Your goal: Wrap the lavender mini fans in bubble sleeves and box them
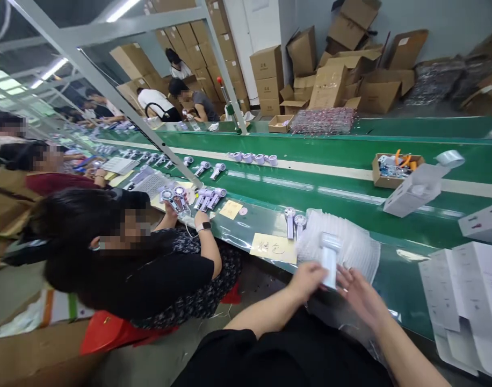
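Observation:
A pale handheld fan (330, 260), apparently inside a clear sleeve, is held upright by its handle in my left hand (309, 280). On the other side of the handle is my right hand (361, 294), its fingers spread; whether the fingertips touch the handle I cannot tell. Behind the fan lies a stack of white bubble-wrap bags (356, 242) on the green bench. Two purple-and-white handheld fans (290, 217) rest at the left side of the stack. A yellow paper (273, 248) with handwriting lies left of my hands.
At right stand white boxes (463, 301), with an open white box (415, 188) farther back beside a carton of small parts (397, 169). More fans (254, 158) sit along the green conveyor (334, 153). A co-worker (149, 269) sits close on my left, holding fans. A metal frame (129, 102) slants overhead.

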{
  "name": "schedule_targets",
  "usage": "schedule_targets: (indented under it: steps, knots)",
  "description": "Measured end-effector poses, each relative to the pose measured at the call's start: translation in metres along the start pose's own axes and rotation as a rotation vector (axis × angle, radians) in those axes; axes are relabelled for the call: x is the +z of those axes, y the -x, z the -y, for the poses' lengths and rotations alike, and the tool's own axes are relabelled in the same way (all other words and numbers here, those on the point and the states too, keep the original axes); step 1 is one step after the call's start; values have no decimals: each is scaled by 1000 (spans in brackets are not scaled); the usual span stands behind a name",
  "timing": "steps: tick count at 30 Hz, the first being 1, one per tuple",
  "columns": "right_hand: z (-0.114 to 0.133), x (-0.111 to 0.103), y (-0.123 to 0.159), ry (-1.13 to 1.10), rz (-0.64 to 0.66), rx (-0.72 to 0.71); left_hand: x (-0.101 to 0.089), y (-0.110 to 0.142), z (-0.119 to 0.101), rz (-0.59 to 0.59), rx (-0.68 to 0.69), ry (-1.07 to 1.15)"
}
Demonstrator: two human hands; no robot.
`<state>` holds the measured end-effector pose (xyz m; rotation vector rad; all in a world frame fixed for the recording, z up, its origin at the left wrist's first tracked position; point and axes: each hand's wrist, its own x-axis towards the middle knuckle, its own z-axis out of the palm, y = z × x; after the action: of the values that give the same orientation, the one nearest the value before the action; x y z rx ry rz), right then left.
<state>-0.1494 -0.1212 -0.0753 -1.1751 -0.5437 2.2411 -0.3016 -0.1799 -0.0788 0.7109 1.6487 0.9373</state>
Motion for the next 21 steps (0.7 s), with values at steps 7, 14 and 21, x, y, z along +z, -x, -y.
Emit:
schedule_targets:
  steps: [7, 14, 21]
  knots:
    - [5, -60, 43, -206, -308, -97, 54, -12, -9, 276, 661, -961]
    - [-13, -84, 74, -435, -345, -16, 76, -78, -25, 638, 882, -1493]
    - [-21, -85, 81, -455, -359, -47, 91, -91, -31, 614, 749, -1412]
